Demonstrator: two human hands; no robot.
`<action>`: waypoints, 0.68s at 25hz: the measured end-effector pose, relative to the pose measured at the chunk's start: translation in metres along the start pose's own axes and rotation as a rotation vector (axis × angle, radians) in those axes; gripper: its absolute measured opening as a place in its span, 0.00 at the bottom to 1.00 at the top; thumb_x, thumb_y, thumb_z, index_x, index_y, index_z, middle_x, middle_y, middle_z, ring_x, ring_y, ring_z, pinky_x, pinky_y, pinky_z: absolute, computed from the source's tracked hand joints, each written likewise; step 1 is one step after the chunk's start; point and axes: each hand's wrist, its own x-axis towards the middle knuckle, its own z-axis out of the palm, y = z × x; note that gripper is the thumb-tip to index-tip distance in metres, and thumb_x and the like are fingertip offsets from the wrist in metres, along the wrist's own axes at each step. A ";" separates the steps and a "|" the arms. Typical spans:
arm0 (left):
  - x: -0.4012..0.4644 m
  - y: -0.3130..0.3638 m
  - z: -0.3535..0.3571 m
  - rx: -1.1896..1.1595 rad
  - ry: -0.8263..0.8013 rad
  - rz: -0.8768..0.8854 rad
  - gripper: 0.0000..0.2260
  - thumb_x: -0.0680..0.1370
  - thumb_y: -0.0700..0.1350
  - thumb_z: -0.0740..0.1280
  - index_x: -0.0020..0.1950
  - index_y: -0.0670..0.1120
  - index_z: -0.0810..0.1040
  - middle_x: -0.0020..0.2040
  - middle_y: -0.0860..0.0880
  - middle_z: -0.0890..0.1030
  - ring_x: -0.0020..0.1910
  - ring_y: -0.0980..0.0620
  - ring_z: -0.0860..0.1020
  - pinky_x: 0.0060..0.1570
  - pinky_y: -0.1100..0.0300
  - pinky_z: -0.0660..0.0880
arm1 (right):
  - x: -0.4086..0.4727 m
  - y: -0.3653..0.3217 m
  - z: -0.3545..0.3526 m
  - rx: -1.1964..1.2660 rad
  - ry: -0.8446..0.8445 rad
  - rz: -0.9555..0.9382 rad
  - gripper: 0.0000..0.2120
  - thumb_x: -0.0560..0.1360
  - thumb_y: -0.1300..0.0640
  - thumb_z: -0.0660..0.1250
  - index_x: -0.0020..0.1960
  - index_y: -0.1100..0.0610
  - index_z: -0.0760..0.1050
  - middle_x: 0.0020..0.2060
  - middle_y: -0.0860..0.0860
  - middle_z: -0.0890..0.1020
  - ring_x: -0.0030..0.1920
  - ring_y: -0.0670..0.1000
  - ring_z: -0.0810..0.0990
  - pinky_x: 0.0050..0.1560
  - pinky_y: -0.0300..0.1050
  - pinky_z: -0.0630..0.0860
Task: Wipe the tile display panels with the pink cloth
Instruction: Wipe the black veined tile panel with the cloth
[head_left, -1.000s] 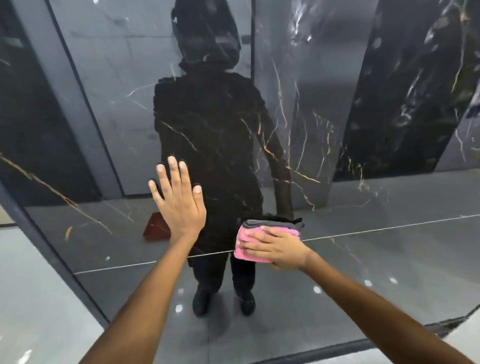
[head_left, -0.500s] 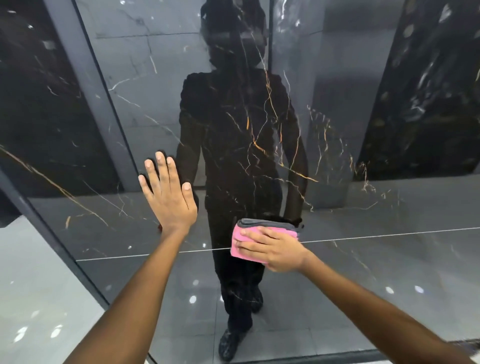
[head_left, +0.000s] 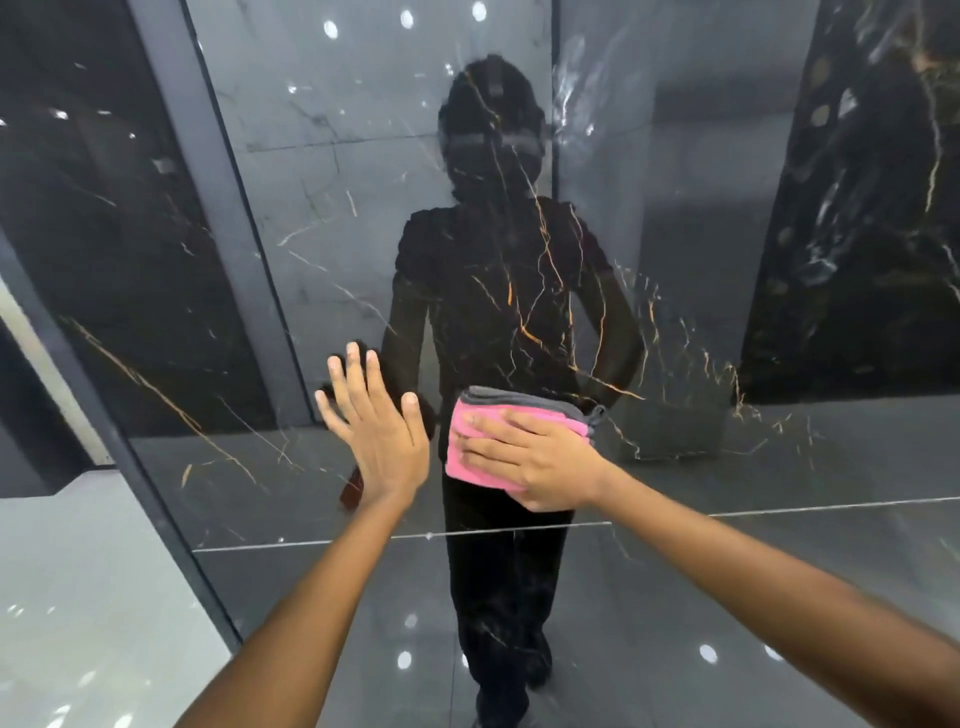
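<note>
A glossy black marble tile panel (head_left: 675, 260) with gold veins fills the view and mirrors a dark figure. The folded pink cloth (head_left: 467, 457), grey on its upper edge, lies flat against the panel at centre. My right hand (head_left: 535, 457) presses on the cloth with straight, spread fingers. My left hand (head_left: 376, 431) rests flat on the panel just left of the cloth, fingers straight and pointing up.
A dark metal frame (head_left: 156, 499) edges the panel on the left. Beyond it lies a pale glossy floor (head_left: 78, 597). A thin horizontal line (head_left: 779, 506) in the reflection crosses the panel below my hands.
My right hand has slid the cloth a little upward on the panel. The view has tilted up, showing more of the panel above. My left hand stays flat on the tile.
</note>
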 end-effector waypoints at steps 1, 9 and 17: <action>0.011 0.011 -0.007 -0.061 0.015 0.043 0.21 0.80 0.45 0.55 0.73 0.44 0.64 0.76 0.43 0.60 0.76 0.43 0.54 0.73 0.40 0.48 | 0.003 0.017 -0.010 0.027 -0.019 -0.059 0.29 0.67 0.54 0.69 0.67 0.58 0.75 0.67 0.55 0.75 0.71 0.56 0.64 0.74 0.53 0.53; 0.198 0.073 -0.032 -0.040 0.132 0.085 0.24 0.83 0.45 0.51 0.80 0.45 0.54 0.80 0.47 0.52 0.79 0.44 0.48 0.75 0.46 0.41 | 0.051 0.240 -0.121 0.023 0.793 0.931 0.22 0.63 0.67 0.63 0.56 0.64 0.80 0.52 0.60 0.83 0.58 0.60 0.78 0.64 0.46 0.71; 0.195 0.068 -0.023 0.011 0.098 0.114 0.25 0.83 0.48 0.48 0.80 0.45 0.48 0.81 0.48 0.48 0.79 0.45 0.46 0.75 0.48 0.40 | 0.034 0.217 -0.097 -0.008 0.284 0.066 0.19 0.70 0.63 0.61 0.59 0.66 0.78 0.59 0.61 0.80 0.63 0.61 0.75 0.67 0.58 0.69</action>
